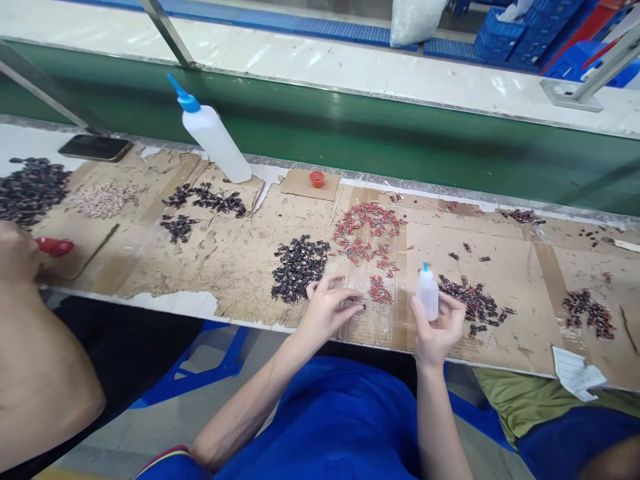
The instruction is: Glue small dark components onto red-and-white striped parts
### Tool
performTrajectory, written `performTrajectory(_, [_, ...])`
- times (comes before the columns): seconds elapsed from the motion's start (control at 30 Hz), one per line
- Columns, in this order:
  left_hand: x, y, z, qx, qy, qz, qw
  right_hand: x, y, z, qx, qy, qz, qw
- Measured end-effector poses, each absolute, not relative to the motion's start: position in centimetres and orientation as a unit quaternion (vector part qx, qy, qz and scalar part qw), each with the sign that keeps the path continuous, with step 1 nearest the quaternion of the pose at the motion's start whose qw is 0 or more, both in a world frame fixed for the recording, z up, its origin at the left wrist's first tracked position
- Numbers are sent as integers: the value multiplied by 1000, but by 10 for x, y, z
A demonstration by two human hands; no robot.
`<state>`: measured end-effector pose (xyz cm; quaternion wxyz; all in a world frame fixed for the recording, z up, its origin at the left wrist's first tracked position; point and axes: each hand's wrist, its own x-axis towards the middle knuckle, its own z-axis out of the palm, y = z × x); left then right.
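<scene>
My right hand (441,328) is wrapped round a small translucent squeeze bottle (427,298) with a blue tip, held upright above the cardboard. My left hand (333,303) is over the front of the table, thumb and fingers curled together around a small black part (363,307) at the fingertips. Just behind the left hand lies a heap of black parts (300,267). Red-and-black pieces (370,223) are spread beyond it, with a smaller cluster (381,289) between my hands. To the right of the bottle is a pile of dark red-and-black parts (473,300).
A large white bottle (217,143) with a blue nozzle stands at the back left. A red cap (317,179) sits on a cardboard piece. A co-worker's arm (35,373) reaches in at left, near a phone (95,148). Torn paper (579,373) overhangs the right front edge.
</scene>
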<state>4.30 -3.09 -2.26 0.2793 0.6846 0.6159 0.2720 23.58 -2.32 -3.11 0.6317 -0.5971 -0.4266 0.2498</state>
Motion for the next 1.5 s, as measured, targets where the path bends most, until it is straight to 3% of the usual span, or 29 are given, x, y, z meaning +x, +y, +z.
performTrajectory(0.27, [53,14,-11,681,670,257,150,243,-2,-36,-668,-461,212,545])
performTrajectory(0.5, [56,22,-17,697,651,276,119,228,-26,-25,-595,-498,48,629])
performTrajectory(0.57, [58,15,-15,704,622,320,125,217,-37,-22,-596,-495,125,620])
performTrajectory(0.73, [70,-15,-6,709,532,434,157,191,-44,-18,-543,-342,518,565])
performTrajectory(0.87, [71,-24,-7,713,485,472,185,189,-38,-15,-498,-217,617,569])
performTrajectory(1.0, [60,-25,-14,747,444,447,211,197,-36,-14,-504,-204,640,542])
performTrajectory(1.23, [52,-41,-34,761,552,302,155,211,-41,-25,-563,-369,552,493])
performTrajectory(1.37, [56,-42,-38,759,545,320,159,213,-45,-26,-562,-487,495,449])
performTrajectory(1.5, [56,-40,-34,746,527,358,195,210,-46,-24,-583,-472,497,437])
